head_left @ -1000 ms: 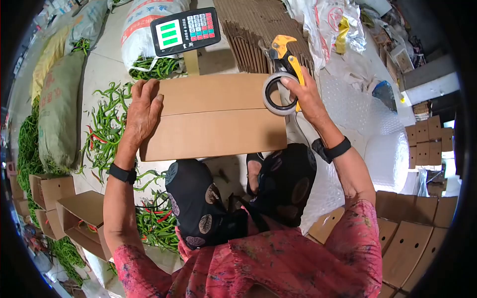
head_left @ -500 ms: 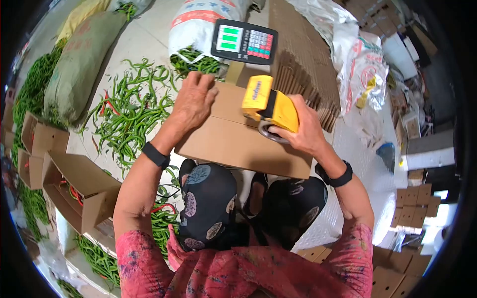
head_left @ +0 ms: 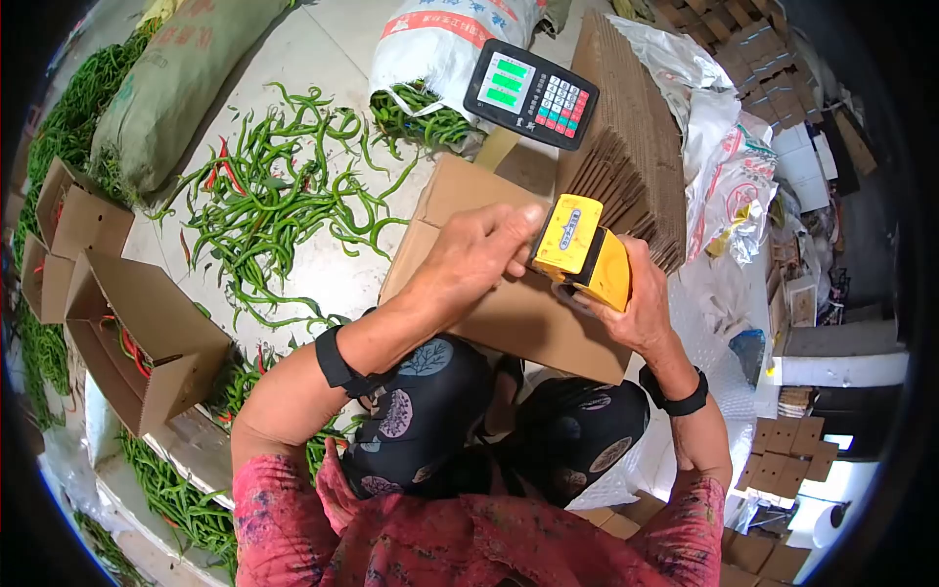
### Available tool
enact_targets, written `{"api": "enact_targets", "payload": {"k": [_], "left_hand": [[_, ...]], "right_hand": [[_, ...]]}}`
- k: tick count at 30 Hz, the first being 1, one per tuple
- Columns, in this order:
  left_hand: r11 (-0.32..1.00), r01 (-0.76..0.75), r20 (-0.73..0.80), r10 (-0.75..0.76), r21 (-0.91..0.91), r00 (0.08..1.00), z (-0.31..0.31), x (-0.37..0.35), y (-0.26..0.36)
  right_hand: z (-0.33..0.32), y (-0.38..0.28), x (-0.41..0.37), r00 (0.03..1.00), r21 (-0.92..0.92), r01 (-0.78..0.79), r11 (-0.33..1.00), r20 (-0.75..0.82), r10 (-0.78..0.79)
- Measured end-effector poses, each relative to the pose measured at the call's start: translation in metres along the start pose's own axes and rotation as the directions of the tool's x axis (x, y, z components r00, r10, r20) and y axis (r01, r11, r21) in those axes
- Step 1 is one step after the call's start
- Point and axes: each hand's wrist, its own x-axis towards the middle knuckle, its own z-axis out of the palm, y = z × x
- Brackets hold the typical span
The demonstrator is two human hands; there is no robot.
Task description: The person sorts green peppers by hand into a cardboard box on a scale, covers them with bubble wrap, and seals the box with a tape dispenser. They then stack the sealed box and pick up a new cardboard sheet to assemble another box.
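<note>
My right hand [head_left: 641, 303] is wrapped round a yellow tape dispenser [head_left: 611, 272] and holds it above a closed cardboard box [head_left: 528, 328]. The dispenser's roll is mostly hidden under its body and my fingers. My left hand [head_left: 474, 254] reaches across the box to the dispenser's front end. Its fingers are curled in and the thumb points at the dispenser; whatever they may pinch is too small to make out. The box lies tilted in front of my knees, partly under both hands.
Loose green chillies [head_left: 284, 201] are spread on the floor at left, by an open carton [head_left: 147, 338] and a full green sack [head_left: 181, 93]. Ahead are a scale display [head_left: 531, 93], a white sack [head_left: 440, 49] and stacked flat cardboard [head_left: 626, 127]. Bubble wrap [head_left: 719, 338] lies right.
My left hand has left the box's far left part and moved right to the dispenser, its fingers curling. The box has turned slightly, and the camera view has shifted.
</note>
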Motion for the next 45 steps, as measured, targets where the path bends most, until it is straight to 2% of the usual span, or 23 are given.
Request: {"api": "enact_targets", "payload": {"k": [2,6,9,12,13,14,15,16,17,18,19,22,24,29,33,35,36,38,39,40,41,43,45], "left_hand": [[0.989,-0.143,-0.045,0.145,0.038,0.988,0.005,0.007,-0.008],[0.950,-0.220,-0.050,0.236,0.221,0.971,-0.003,0.015,-0.021],[0.910,-0.231,-0.140,0.294,0.345,0.946,-0.008,0.012,-0.019],[0.982,-0.176,-0.265,0.189,0.073,0.945,-0.019,0.003,-0.012],[0.984,-0.144,-0.336,0.171,0.106,0.926,-0.030,-0.001,-0.005],[0.984,-0.179,-0.373,0.171,0.013,0.912,-0.045,-0.006,0.002],[0.978,-0.132,-0.437,0.191,0.161,0.879,-0.061,-0.015,0.016],[0.977,-0.106,-0.552,0.192,0.183,0.811,-0.085,-0.016,0.014],[0.986,-0.153,-0.591,0.161,0.064,0.791,-0.118,-0.017,0.011],[0.985,-0.162,-0.579,0.096,-0.063,0.810,-0.149,-0.021,0.007],[0.980,-0.167,-0.632,0.063,-0.107,0.773,-0.163,-0.023,0.001],[0.988,-0.132,-0.645,0.050,-0.078,0.762,-0.190,-0.025,-0.014],[0.982,-0.097,-0.619,-0.026,-0.164,0.785,-0.196,-0.021,-0.025],[0.963,-0.122,-0.567,-0.037,-0.239,0.823,-0.203,-0.016,-0.050],[0.985,-0.093,-0.612,-0.015,-0.145,0.791,-0.207,-0.007,-0.081],[0.986,-0.026,-0.587,0.120,0.167,0.800,-0.207,-0.001,-0.101],[0.972,0.039,-0.587,0.107,0.232,0.802,-0.199,0.002,-0.115],[0.949,0.073,-0.480,0.089,0.308,0.873,-0.185,0.012,-0.160],[0.905,-0.042,-0.409,0.233,0.424,0.883,-0.174,0.019,-0.176],[0.879,-0.073,-0.340,0.257,0.471,0.905,-0.166,0.027,-0.187],[0.861,0.068,-0.411,0.169,0.504,0.896,-0.150,0.030,-0.172],[0.775,0.057,-0.403,0.263,0.630,0.877,-0.147,0.038,-0.173],[0.755,0.095,-0.371,0.205,0.649,0.906,-0.155,0.035,-0.175]], "right_hand": [[0.001,-0.001,0.001,1.000,-0.019,0.018,1.000,0.001,-0.018],[0.004,0.001,0.001,0.999,-0.055,0.047,0.997,0.008,-0.047],[0.004,0.001,0.003,0.999,-0.056,0.036,0.998,0.038,-0.034],[0.000,-0.004,0.006,0.998,-0.094,0.055,0.994,0.049,-0.050],[0.001,-0.006,0.007,0.996,-0.098,0.071,0.993,0.052,-0.066],[0.002,-0.007,0.005,0.995,-0.100,0.083,0.992,0.055,-0.078],[0.003,-0.006,0.005,0.996,-0.093,0.081,0.992,0.056,-0.076],[0.004,-0.005,0.007,0.995,-0.094,0.077,0.993,0.069,-0.071],[0.005,-0.005,0.009,0.994,-0.096,0.072,0.993,0.084,-0.064],[0.005,-0.008,0.013,0.995,-0.089,0.071,0.993,0.079,-0.064],[0.004,-0.014,0.019,0.991,-0.099,0.090,0.991,0.104,-0.080],[0.008,-0.020,0.033,0.984,-0.121,0.118,0.986,0.148,-0.099],[0.009,-0.024,0.041,0.981,-0.143,0.127,0.982,0.166,-0.103],[0.008,-0.030,0.049,0.961,-0.203,0.066,0.977,0.275,-0.007],[0.015,-0.033,0.055,0.955,-0.235,0.094,0.967,0.297,-0.021],[0.017,-0.034,0.059,0.941,-0.270,0.063,0.961,0.337,0.033],[0.018,-0.035,0.061,0.939,-0.267,0.066,0.961,0.342,0.030],[0.019,-0.035,0.063,0.915,-0.292,0.047,0.955,0.396,0.076],[0.020,-0.036,0.063,0.912,-0.290,0.048,0.956,0.404,0.077],[0.021,-0.035,0.065,0.915,-0.281,0.044,0.959,0.397,0.074],[0.022,-0.035,0.066,0.919,-0.271,0.042,0.962,0.389,0.070],[0.023,-0.033,0.067,0.912,-0.253,0.034,0.967,0.404,0.074],[0.023,-0.034,0.070,0.908,-0.231,0.036,0.972,0.413,0.065]]}}
